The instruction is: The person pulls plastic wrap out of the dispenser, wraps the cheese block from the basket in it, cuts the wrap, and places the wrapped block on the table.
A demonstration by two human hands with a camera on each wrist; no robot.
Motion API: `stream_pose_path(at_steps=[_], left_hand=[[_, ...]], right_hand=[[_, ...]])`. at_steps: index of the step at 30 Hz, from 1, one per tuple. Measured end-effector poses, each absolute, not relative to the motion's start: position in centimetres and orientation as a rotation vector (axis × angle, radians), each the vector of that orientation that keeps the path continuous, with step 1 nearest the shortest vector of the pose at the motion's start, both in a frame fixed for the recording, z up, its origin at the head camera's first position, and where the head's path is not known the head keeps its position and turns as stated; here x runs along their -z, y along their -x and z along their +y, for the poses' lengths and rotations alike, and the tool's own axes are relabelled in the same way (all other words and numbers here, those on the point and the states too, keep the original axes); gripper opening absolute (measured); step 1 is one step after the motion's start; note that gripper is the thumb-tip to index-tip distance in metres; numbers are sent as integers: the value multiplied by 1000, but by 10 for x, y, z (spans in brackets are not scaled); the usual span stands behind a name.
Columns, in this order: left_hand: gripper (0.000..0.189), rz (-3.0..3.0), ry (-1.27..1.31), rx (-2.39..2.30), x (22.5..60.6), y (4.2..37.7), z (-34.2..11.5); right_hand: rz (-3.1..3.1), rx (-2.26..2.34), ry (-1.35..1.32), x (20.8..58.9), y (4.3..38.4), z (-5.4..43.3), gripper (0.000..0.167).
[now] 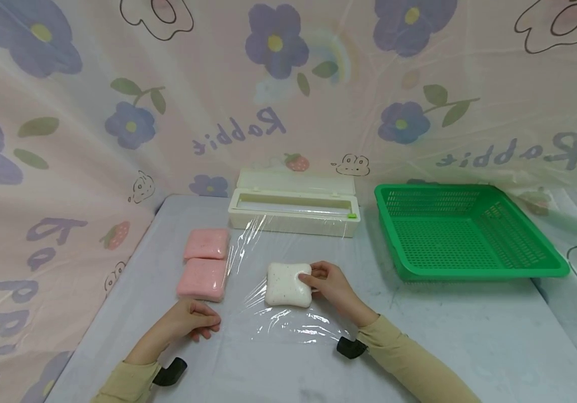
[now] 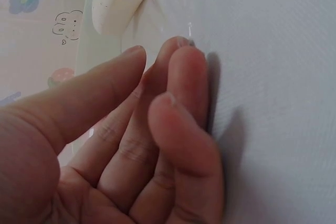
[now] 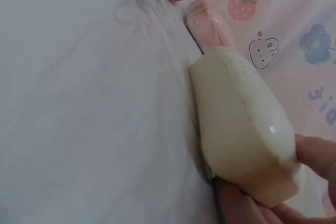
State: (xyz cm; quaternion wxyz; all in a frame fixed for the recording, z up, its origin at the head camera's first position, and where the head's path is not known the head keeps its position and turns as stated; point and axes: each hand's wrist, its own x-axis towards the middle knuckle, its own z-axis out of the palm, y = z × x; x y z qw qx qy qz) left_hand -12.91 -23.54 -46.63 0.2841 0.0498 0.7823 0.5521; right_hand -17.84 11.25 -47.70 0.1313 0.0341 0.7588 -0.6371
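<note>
My right hand (image 1: 332,288) pinches the right edge of a white, speckled, pillow-shaped block (image 1: 286,285), thumb on top and fingers at its side. In the right wrist view the block (image 3: 236,124) looks thick and tilted. Under it a sheet of clear plastic film (image 1: 293,324) spreads on the table, drawn out from a cream film dispenser (image 1: 295,218). My left hand (image 1: 187,322) rests near the film's left side, fingers loosely bent, thumb apart from them in the left wrist view. Just beyond it lie two shiny pink blocks (image 1: 202,279) of similar shape.
At the back right stands a green perforated plastic basket (image 1: 479,273). The dispenser's lid (image 1: 295,182) is raised, with a small green slider (image 1: 351,215) on its front edge. A patterned curtain (image 1: 318,101) hangs behind the white-covered table (image 1: 444,336).
</note>
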Motion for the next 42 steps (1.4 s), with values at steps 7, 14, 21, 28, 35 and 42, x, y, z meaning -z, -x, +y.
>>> stream_pose_path(at_steps=[7, 14, 21, 28, 35, 42], left_hand=[[20, 2101, -130, -1475, 466, 129, -234], [23, 2109, -146, -1458, 469, 130, -236], [24, 2059, -179, -1469, 464, 130, -240], [24, 2067, -217, -1448, 460, 130, -239], [28, 2114, -294, -1439, 462, 131, -237], [29, 2177, -377, -1401, 462, 132, -232]], right_hand=[[2502, 1593, -16, 474, 183, 119, 39], [2256, 1722, 64, 469, 183, 138, 34], [2057, 1668, 312, 462, 174, 182, 32], [2053, 1486, 654, 470, 152, 215, 23], [2165, 1350, 940, 477, 137, 225, 27], [2244, 1258, 1164, 482, 131, 225, 33]])
